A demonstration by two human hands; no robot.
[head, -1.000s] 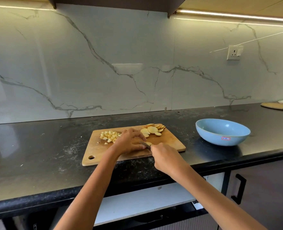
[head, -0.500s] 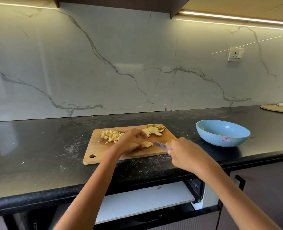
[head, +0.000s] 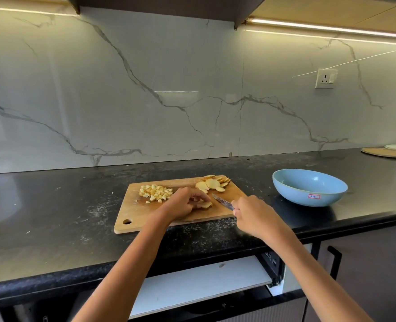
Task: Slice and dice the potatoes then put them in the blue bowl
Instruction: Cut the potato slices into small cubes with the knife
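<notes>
A wooden cutting board lies on the black counter. Diced potato is piled at its back left, and round potato slices are fanned at its back right. My left hand pinches a small stack of slices against the board near its front. My right hand grips a knife at the board's right edge, blade pointing left toward the stack and a little apart from it. The blue bowl sits to the right of the board and looks empty.
A round wooden mat with a white plate lies far right on the counter. A wall socket is on the marble backsplash. Below the counter edge a white pull-out shelf sticks out, next to a cabinet with a black handle.
My right hand with the knife has drawn back to the right, off the stack of slices. My left hand stays on the stack.
</notes>
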